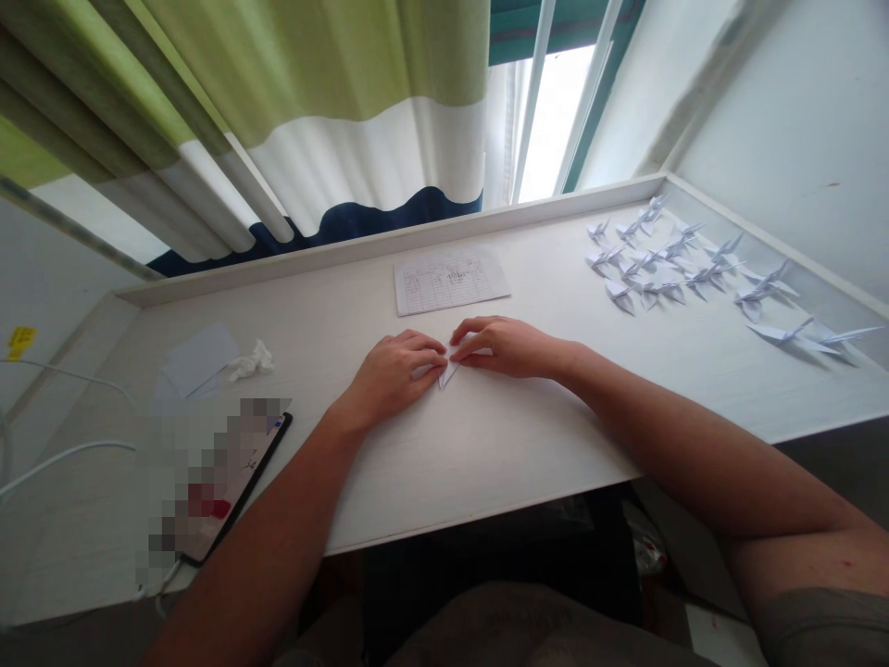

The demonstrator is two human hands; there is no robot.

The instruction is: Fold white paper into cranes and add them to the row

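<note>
A small folded white paper piece (448,372) lies in the middle of the white worktop (486,445), a bit nearer the front edge than the back edge. It has a pointy tip that faces the front edge.

The left hand (395,371) lies flat and open on the left part of the paper and presses it down. The right hand (504,345) has its fingers bent, and the fingertips (464,349) touch the top of the paper. You cannot tell if this hand pinches the paper or only pushes on it.

Behind the hands, near the back edge, lies a printed white sheet with a table on it (450,281). Many little white paper cranes (667,264) sit in rows by the back right corner and along the right edge.

Toward the left edge are a crumpled white tissue (251,361) and a plain white paper sheet (200,357). A flat black device (268,456) lies near the front left corner, with a white cable (56,456) beside it.
</note>
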